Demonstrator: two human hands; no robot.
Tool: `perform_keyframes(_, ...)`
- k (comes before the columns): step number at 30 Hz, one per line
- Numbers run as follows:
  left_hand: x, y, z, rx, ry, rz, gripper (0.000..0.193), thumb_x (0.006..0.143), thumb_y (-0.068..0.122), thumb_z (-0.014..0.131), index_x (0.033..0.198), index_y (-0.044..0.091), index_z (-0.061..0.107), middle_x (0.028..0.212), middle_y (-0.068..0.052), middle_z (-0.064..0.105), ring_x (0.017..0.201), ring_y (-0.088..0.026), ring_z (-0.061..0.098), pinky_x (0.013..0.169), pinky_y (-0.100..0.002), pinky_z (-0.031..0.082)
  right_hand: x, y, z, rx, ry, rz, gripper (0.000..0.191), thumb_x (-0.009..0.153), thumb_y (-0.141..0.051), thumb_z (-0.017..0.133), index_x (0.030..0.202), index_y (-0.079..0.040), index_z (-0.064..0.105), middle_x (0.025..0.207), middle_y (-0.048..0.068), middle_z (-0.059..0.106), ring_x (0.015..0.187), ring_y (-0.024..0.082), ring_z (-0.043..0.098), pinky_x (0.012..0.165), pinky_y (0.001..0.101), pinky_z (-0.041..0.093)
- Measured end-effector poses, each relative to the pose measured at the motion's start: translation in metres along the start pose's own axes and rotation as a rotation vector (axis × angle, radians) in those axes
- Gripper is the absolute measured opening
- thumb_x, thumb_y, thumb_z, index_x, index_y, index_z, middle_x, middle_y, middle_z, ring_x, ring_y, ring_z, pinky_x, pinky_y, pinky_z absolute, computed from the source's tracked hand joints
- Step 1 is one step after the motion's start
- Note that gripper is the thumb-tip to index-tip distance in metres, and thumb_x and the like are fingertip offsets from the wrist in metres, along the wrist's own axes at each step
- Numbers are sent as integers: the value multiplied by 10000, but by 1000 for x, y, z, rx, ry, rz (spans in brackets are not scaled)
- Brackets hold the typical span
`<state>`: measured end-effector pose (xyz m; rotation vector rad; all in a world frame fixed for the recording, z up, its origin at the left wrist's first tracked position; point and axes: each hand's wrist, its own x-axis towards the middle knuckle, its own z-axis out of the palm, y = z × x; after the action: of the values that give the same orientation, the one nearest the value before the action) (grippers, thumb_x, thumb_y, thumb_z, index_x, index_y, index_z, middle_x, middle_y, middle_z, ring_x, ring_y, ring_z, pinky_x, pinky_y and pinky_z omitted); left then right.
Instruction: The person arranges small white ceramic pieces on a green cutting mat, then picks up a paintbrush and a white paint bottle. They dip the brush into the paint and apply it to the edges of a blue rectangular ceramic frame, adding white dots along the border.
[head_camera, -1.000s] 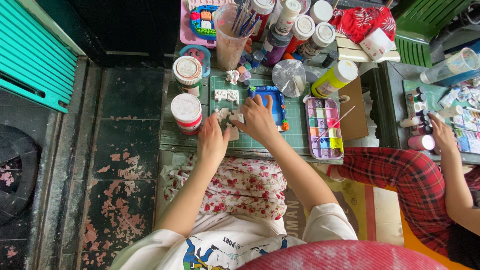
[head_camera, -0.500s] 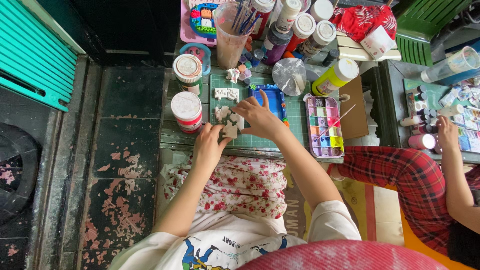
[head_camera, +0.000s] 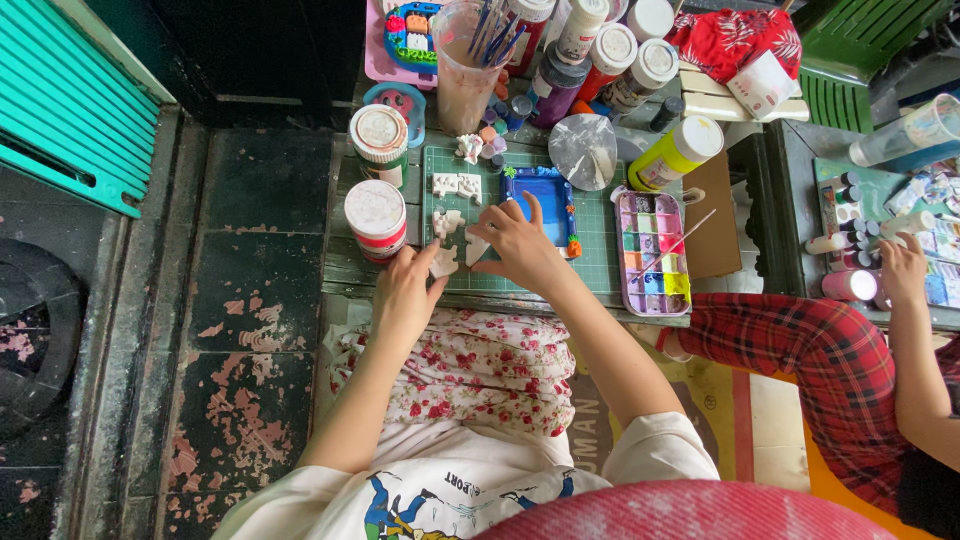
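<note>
Several small white plaster pieces lie on a green cutting mat on a low table. My left hand pinches one white piece at the mat's near left corner. My right hand holds another white piece right beside it, fingers spread over the mat. A blue rectangular tray sits just beyond my right hand.
Two lidded paint tubs stand left of the mat. A paint palette with a brush lies to the right. Paint bottles and a cup of brushes crowd the back. Another person in red plaid works at the right.
Both hands have drawn back slightly toward me along the mat, now holding two white pieces close together at its near left corner.
</note>
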<state>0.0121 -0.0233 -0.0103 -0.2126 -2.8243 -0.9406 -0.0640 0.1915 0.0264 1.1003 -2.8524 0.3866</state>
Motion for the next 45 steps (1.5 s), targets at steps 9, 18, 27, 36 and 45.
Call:
perform_keyframes(9,-5,4,-3,-14,37,-107,494,886,136,756,1354,45,629,1032,-170,682,907,-358,684,761,-456,541,0,8,12,-8,20,38,580,768,-338,843,1276,-104,688,1221,40,649,1221,262,535,1154,663,218)
perform_keyframes(18,-1,3,-2,20,23,-117,513,906,256,754,1360,49,634,1054,-139,715,844,-296,723,717,-417,575,5,19,4,3,20,22,451,801,-218,828,1235,-156,724,1240,-9,695,1238,229,551,1138,614,266)
perform_keyframes(27,-5,7,13,-3,60,-212,537,891,419,753,1297,79,661,931,-93,716,763,-283,715,644,-422,554,28,0,15,74,139,5,417,810,-324,823,1174,-133,754,1163,13,710,1094,230,580,961,457,390)
perform_keyframes(36,3,6,22,10,88,-193,510,908,416,741,1283,80,666,926,-90,710,721,-273,715,628,-419,546,52,6,32,2,191,47,304,812,-300,822,1052,-122,764,1050,12,728,1035,239,584,908,426,410)
perform_keyframes(45,9,5,25,48,122,-179,507,916,409,742,1281,65,672,880,-92,716,692,-255,717,596,-393,557,53,5,27,-50,239,86,222,793,-232,830,989,-146,771,1033,29,722,1010,249,578,866,421,412)
